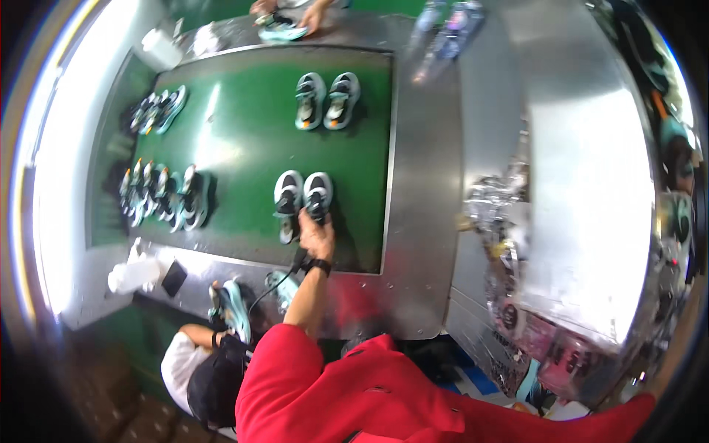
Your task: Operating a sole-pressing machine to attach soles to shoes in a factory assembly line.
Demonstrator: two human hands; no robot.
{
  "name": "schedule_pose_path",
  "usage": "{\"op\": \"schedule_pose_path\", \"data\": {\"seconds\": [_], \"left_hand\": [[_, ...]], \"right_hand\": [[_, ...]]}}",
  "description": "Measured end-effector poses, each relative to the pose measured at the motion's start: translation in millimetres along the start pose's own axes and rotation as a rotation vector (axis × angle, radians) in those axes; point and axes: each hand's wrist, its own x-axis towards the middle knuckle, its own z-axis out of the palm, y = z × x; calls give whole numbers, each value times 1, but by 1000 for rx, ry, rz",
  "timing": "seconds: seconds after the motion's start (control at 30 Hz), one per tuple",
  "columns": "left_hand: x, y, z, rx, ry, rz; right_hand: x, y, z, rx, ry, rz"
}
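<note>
My left hand [317, 235], with a black band at the wrist, reaches forward over the green belt. Its fingers are closed round the heel end of a black, white and grey sneaker [317, 193]. Close beside that one, on its left, a matching sneaker [289, 193] lies on the belt with its toe pointing away from me. My right arm, in a red sleeve [561, 428], stretches out to the lower right. The hand at its end does not show at the dark rim.
On the green belt [244, 140] stand another sneaker pair [325, 101] and several shoes at left. Co-workers' hands [314, 16] hold a shoe at the far end; a capped co-worker [218, 380] sits lower left. White bottles [133, 275] stand nearby; a metal surface [583, 177] lies right.
</note>
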Motion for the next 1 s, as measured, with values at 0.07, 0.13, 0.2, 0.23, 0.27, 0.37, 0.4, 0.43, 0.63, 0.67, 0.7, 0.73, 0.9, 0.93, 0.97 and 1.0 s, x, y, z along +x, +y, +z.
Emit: {"op": "schedule_pose_path", "data": {"seconds": [0.07, 0.13, 0.2, 0.23, 0.27, 0.37, 0.4, 0.43, 0.63, 0.67, 0.7, 0.73, 0.9, 0.93, 0.97, 1.0], "left_hand": [[0, 13, -4, 85, -11, -26], [-2, 39, -3, 37, -111, -16], [7, -3, -24, -65, -76, 340], [36, -70, -3, 25, -49, 534], [32, -58, 6, 12, -102, 510], [-36, 32, -35, -125, -142, 554], [-51, 33, -37, -105, -153, 686], [-92, 74, -56, -475, -565, 648], [-338, 225, -174, -818, -2309, 124], [-369, 240, -185, -787, -2543, 151], [-401, 254, -196, -719, -2680, 32], [-432, 265, -207, -607, -2797, -84], [-538, 213, -212, -152, -3088, -751], [-557, 192, -220, -231, -3133, -509], [-585, 183, -242, -194, -3149, -491], [-601, 172, -243, -67, -3023, -439]], "right_hand": [[-10, 5, 15, 139, 78, 37], [-54, 22, 10, 243, 251, 142], [-41, 50, 48, -50, 564, -47], [-51, 24, 44, 5, 564, -109], [-70, 22, 42, 150, 572, 67], [-158, 56, 44, -158, 907, -86], [-197, 50, 46, -124, 987, -109], [-236, 61, 50, -141, 1081, -181], [-445, 38, 121, -18, 1157, -131], [-481, 35, 139, 20, 1122, -89], [-513, 30, 159, -47, 1099, -21], [-544, 26, 180, -109, 1072, 45], [-685, -14, 253, -310, 911, 482], [-713, -21, 264, -389, 863, 660], [-749, -29, 280, -383, 763, 821], [-779, -39, 296, -383, 768, 852]]}}
